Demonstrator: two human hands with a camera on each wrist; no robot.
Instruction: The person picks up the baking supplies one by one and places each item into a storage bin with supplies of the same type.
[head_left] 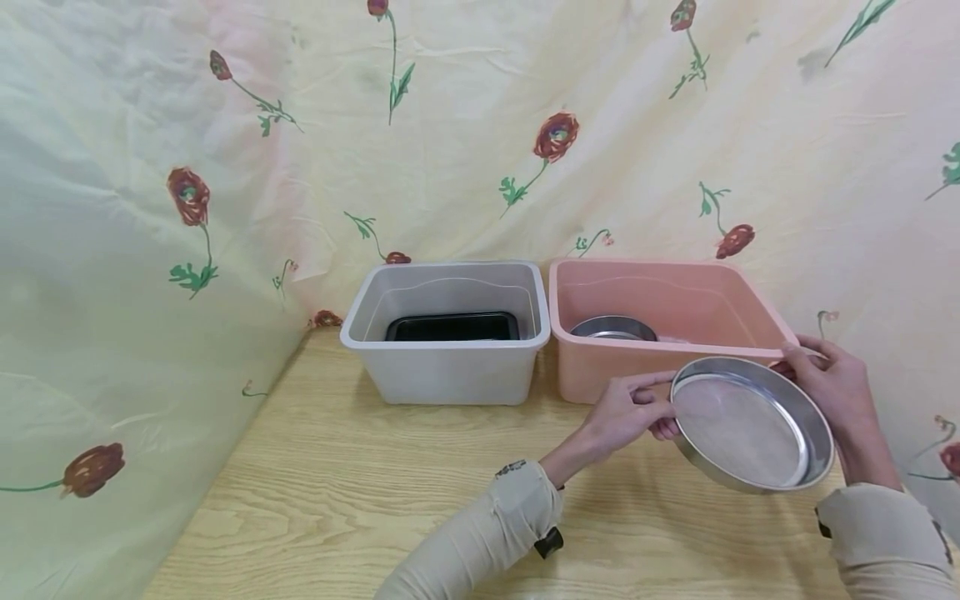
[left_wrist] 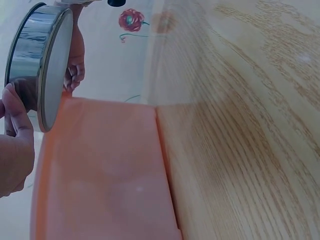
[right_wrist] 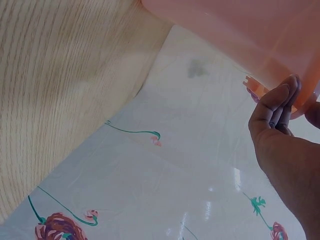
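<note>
My left hand (head_left: 628,414) pinches the left edge of a shiny round metal cake pan (head_left: 738,425), which is raised over the table and tilted so its inside shows. In the left wrist view the thumb presses the side wall of the pan (left_wrist: 31,55). At the near right corner of the pink bin (head_left: 667,304), my right hand (head_left: 836,387) grips the rim, partly behind the pan in the head view. The right wrist view shows its bent fingers (right_wrist: 274,102) at the bin's edge. Inside that bin lies another round metal pan (head_left: 611,327).
Left of the pink bin stands a light grey bin (head_left: 446,367) with a black rectangular pan (head_left: 453,326) in it. Both bins sit at the back of the wooden table (head_left: 360,492), against a flower-patterned cloth (head_left: 465,125).
</note>
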